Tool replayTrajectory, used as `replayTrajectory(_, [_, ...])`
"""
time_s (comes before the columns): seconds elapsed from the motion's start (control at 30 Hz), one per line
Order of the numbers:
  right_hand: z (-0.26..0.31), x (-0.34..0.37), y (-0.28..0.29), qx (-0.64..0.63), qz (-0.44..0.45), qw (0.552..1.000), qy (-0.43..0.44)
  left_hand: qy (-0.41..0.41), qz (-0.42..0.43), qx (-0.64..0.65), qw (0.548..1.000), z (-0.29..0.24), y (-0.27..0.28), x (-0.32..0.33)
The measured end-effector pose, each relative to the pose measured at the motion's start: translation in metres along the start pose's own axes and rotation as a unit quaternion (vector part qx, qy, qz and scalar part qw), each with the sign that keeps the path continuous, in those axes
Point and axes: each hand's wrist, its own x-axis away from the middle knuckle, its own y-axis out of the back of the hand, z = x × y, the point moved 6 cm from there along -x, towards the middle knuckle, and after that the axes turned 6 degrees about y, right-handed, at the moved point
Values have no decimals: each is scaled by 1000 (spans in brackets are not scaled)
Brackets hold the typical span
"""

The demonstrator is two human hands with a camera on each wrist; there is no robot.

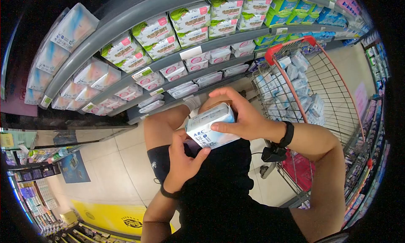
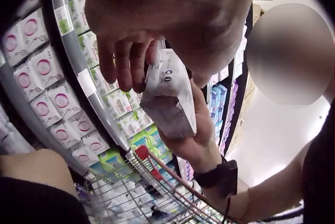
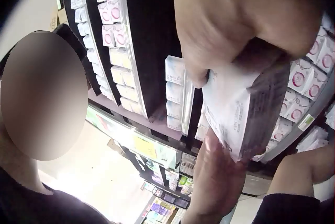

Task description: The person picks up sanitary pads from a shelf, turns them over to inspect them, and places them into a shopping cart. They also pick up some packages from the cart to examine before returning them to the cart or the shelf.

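Left hand [image 1: 183,163] and right hand [image 1: 247,120] both grip one white ABC packet [image 1: 210,124] between them. Right of the hands, a wire cart [image 1: 275,54] contains blue-white packets [image 1: 298,83]; ahead, shelves [image 1: 114,28] carry stacked packs [image 1: 152,30].

the held pack [image 1: 209,121] is white with pale blue and dark lettering. the wristband [image 1: 287,134] and shirt [image 1: 223,196] are black, the cart rim [image 1: 275,55] red, the panel [image 1: 109,215] yellow; the carted packs [image 1: 300,85], small in view, seem white and bluish.
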Motion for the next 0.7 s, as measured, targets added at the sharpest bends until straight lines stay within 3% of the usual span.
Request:
replayTrajectory(0.1, [0, 2, -1, 29, 19, 999, -10, 9, -10, 108, 994, -6, 5, -8])
replayTrajectory(0.17, [9, 1, -12, -11, 47, 998, 47, -33, 27, 36, 998, -14, 8, -11])
replayTrajectory(0.2, [4, 3, -15, -43, 58, 997, 22, -53, 42, -4, 998, -18, 11, -11])
replayTrajectory(0.27, [14, 2, -18, -59, 52, 996, 51, -33, 73, 24, 996, -17, 16, -11])
replayTrajectory(0.37, [29, 1, -16, 74, 122, 987, 74, -14, 76, 63, 995, -25, 26, -13])
replayTrajectory(0.5, [25, 4, -12, 146, 115, 982, 21, -123, 70, -108, 984, -53, 39, -26])
replayTrajectory(0.6, [34, 2, -12, 208, 85, 967, 117, -183, 84, -251, 947, -82, 37, -35])
replayTrajectory(0.7, [36, 4, -14, 217, 75, 963, 138, -248, 95, -340, 902, -96, 32, -38])
